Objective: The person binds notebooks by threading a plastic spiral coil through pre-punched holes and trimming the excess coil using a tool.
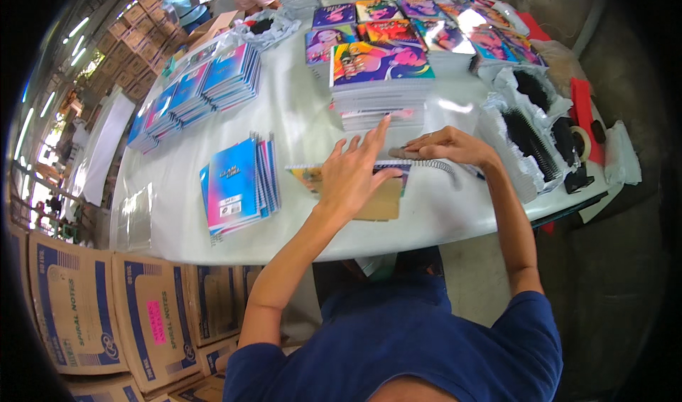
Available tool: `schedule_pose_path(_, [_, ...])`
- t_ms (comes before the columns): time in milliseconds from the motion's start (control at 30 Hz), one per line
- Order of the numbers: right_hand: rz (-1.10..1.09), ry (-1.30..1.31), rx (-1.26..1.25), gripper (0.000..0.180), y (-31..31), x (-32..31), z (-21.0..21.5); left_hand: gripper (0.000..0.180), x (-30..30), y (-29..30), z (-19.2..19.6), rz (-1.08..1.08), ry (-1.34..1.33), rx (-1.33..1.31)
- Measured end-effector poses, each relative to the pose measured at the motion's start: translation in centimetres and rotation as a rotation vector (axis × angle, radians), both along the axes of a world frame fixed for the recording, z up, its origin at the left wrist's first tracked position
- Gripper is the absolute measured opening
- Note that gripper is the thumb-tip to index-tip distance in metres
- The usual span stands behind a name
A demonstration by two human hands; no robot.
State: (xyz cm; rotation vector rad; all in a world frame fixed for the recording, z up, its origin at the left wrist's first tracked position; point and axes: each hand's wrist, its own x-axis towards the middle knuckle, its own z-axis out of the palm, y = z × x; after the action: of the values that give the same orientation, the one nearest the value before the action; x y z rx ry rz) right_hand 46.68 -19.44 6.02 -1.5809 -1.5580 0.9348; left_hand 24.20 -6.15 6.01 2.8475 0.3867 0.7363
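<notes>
the right hand (pixel 449 146) has its fingers pressed together, pinching a small grey piece (pixel 403 153) at the notebook's far edge; it may be a tool, though blur makes that hard to tell. a dark wire coil (pixel 437 164) trails rightward from under that hand, its loose end curving over the tabletop. the left hand (pixel 353 171) lies palm down with fingers spread across the middle of the notebook (pixel 307 177), pointing away from the body; whether its fingertips touch the tall stack beyond, i cannot tell. a tan board (pixel 379 207) shows below its thumb, toward the near side. a strip of white table (pixel 455 221) runs between the board and the curved front edge, and more of it opens out to the right below the coil. a narrow gap parts the notebook from the blue-pink notebooks (pixel 238 182) on the left. just beyond the hands stands the tall stack (pixel 383 68), leaving little room ahead. wrapped black coils (pixel 527 146) sit by the right edge, near a tape roll (pixel 581 143). cartons (pixel 79 306) stand below the left corner.
</notes>
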Motion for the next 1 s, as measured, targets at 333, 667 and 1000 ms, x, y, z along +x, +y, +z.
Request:
schedule_pose_path(333, [-0.013,0.022,0.072,0.046,0.0,-0.6,1.0,0.103,0.1,0.2,-0.4,0.024,-0.007,-0.022])
schedule_pose_path(667, [0.07,-0.095,-0.015,0.044,1.5,-1.2,0.0,0.107,-0.3,0.2,0.0,0.03,-0.014,-0.03])
schedule_pose_path(1000, [-0.032,0.248,0.035,0.041,1.7,-0.8,-0.8,0.112,-1.3,1.4,0.0,0.094,-0.019,-0.04])
